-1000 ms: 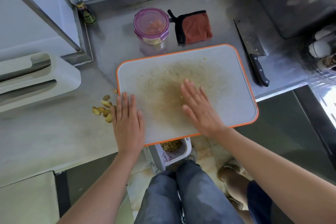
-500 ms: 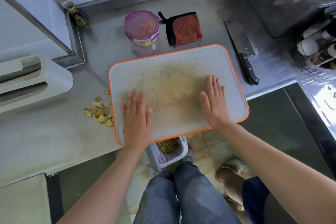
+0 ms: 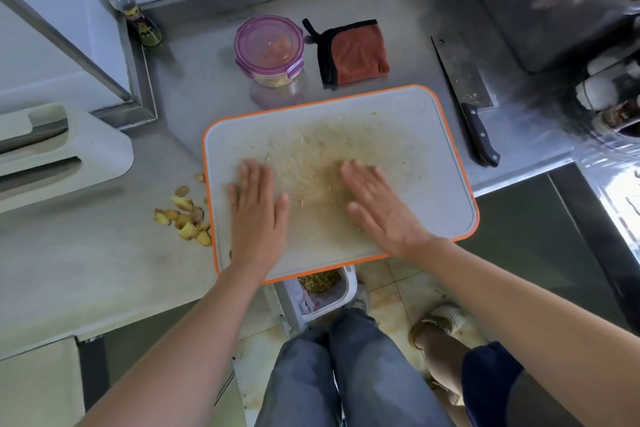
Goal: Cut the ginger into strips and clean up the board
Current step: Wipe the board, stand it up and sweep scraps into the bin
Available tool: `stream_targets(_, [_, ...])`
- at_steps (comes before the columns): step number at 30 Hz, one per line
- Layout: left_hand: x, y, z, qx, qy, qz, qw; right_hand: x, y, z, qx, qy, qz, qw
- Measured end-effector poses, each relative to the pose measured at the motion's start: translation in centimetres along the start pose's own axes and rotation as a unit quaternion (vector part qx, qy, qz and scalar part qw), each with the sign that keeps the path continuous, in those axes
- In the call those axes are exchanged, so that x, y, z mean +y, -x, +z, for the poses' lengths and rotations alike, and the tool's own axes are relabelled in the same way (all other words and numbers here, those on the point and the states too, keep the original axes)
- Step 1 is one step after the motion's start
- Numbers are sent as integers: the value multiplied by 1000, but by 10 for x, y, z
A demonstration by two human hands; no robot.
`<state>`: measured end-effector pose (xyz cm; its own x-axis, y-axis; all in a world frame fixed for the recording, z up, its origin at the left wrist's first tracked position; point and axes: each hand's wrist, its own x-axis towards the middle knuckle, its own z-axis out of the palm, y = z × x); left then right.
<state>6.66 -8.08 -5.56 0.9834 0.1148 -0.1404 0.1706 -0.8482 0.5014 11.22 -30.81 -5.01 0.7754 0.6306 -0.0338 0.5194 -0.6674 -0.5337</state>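
Observation:
A grey cutting board with an orange rim (image 3: 446, 135) lies on the steel counter, its near edge hanging over the counter's front. A brownish smear with small ginger bits (image 3: 322, 163) covers its middle. My left hand (image 3: 258, 211) lies flat on the board's left part, fingers straight. My right hand (image 3: 379, 210) lies flat on the middle, fingers pointing up-left. Ginger peel scraps (image 3: 185, 218) sit on the counter just left of the board. A cleaver with a black handle (image 3: 465, 94) lies to the right of the board.
A white bin (image 3: 341, 298) with scraps inside stands on the floor under the board's near edge. Behind the board are a purple-lidded jar (image 3: 270, 50) and a rust-red cloth (image 3: 356, 52). A sauce bottle (image 3: 133, 10) stands back left. A white rack (image 3: 69, 156) lies left.
Both hands have slid over the board: the left moved from the counter edge onto the board, the right swept out to the right and back to the middle. The left is motion-blurred now.

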Motion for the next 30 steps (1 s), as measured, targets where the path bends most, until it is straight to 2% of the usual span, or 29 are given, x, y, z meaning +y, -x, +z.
stream_targets(2, [9, 9, 1, -51, 23, 123, 991, -9, 3, -4, -31, -73, -66, 995])
stream_targets(4, [14, 14, -2, -70, 61, 167, 982, -2, -7, -14, 23, -129, -39, 991])
stream_targets(6, [10, 3, -3, -8, 67, 133, 989, 16, -26, -19, 104, -119, 36, 987])
stream_targets(7, [7, -6, -3, 30, 42, 94, 994, 26, -36, -21, 119, -91, 83, 985])
stream_targets(8, [3, -16, -4, 56, 13, 46, 997, 36, -46, -22, 114, -60, 139, 982])
stream_targets(10, [-4, -31, -3, 57, -23, -43, 997, 45, -58, -19, 81, -3, 217, 973])
stream_targets(11, [-4, -34, -1, 42, -29, -58, 997, 43, -58, -17, 73, 9, 198, 977])
stream_targets(12, [-3, -33, 1, 29, -25, -39, 999, 39, -54, -14, 70, 5, 139, 988])
stream_targets(14, [6, -24, 3, -4, 3, 83, 997, 23, -42, -10, 36, -25, -9, 999])
stream_targets(16, [15, -12, 4, -51, 18, 206, 977, 17, -33, -14, 5, -68, -72, 995])
stream_targets(18, [16, -15, 4, -32, 22, 236, 971, 21, -39, -23, 52, -112, -44, 991])
stream_targets(19, [15, -21, 4, 1, 21, 205, 979, 26, -45, -27, 88, -121, -12, 989])
stream_targets(21, [9, -36, 3, 50, 4, 91, 995, 40, -61, -30, 125, -110, 66, 984])
stream_targets(23, [5, -43, 3, 42, -15, 11, 999, 46, -72, -27, 96, -74, 136, 983])
stream_targets(24, [7, -42, 3, 26, -13, 20, 999, 44, -73, -23, 75, -56, 130, 987])
stream_targets(27, [21, -23, 2, -45, 32, 178, 983, 30, -61, -18, 22, -60, -21, 998])
stream_targets(28, [23, -18, 2, -54, 38, 215, 974, 27, -59, -21, 19, -81, -45, 995])
stream_targets(30, [21, -22, 2, -28, 39, 209, 977, 27, -65, -30, 78, -128, -29, 988])
